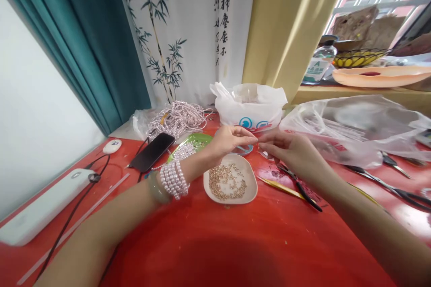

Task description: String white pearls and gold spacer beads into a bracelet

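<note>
My left hand (232,138) and my right hand (289,150) meet fingertip to fingertip above the red table (215,242), both pinched on something too small to make out. Several pearl strands (173,179) are wound round my left wrist next to a green bangle (156,188). Just below the hands sits a beige dish (249,193) full of small gold beads (227,181). Black-handled pliers (301,188) and a thin yellow strip (279,187) lie on the table under my right hand.
A heap of pearl strands (178,119), a green plate (198,141) and a black phone (152,151) lie at the back left. A white plastic bag (249,105) and a clear bag (353,125) stand behind. More pliers (387,184) lie at right; a white power strip (43,206) at left.
</note>
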`<state>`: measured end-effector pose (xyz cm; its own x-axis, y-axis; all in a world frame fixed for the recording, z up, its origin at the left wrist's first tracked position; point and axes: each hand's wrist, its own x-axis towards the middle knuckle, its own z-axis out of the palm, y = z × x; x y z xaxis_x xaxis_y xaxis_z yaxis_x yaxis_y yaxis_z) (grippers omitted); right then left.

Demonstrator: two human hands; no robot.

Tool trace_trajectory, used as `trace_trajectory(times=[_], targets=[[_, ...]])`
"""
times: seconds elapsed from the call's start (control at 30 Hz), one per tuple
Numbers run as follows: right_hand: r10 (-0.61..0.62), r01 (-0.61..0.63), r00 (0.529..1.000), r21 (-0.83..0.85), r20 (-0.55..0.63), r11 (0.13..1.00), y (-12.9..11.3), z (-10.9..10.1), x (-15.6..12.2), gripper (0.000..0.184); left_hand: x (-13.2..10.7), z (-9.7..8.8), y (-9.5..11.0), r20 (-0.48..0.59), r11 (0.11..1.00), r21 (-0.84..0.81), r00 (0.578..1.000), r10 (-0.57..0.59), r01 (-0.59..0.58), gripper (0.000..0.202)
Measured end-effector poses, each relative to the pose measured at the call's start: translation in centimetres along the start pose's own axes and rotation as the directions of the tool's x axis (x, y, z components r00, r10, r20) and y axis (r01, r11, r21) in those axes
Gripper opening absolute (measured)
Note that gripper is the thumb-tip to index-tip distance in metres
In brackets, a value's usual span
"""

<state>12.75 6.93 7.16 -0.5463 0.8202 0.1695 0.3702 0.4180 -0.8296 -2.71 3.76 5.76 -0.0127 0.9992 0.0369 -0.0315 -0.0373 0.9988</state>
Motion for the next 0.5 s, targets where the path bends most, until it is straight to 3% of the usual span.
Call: trace_trajectory(times=[0.13,0.2,0.3,0.4,0.5], targets=[[-0.053,0.063,0.997,-0.224,0.051,0.973,1.1,0.0,0.6,0.015,0.2,-2.3,0.0,0.078,0.984,0.172,0.996,0.039,-0.052,0.009],[-0.058,0.081,0.993,-0.254,0.099,0.964,1.7,-0.1,0.6,0.016,0.2,-4.1,0.0,0.046,0.954,0.286,0.996,0.076,-0.086,0.008],[0.032,-0.005,0.975,-0.123,0.219,0.992,3.0,-0.3,0.5,0.016,0.0,-7.3,-0.4,-0.024,0.865,0.491,0.991,0.132,-0.103,0.010],[0.111,-0.162,0.917,0.102,0.382,0.982,3.8,0.0,0.4,0.019,-0.3,-10.2,-1.5,-0.001,0.718,0.693,0.997,0.080,-0.057,0.015],[0.146,-0.258,0.904,0.240,0.402,0.936,3.6,0.6,0.5,0.023,-0.3,-12.3,-2.5,-0.058,0.631,0.775,0.994,0.093,-0.014,0.013]])
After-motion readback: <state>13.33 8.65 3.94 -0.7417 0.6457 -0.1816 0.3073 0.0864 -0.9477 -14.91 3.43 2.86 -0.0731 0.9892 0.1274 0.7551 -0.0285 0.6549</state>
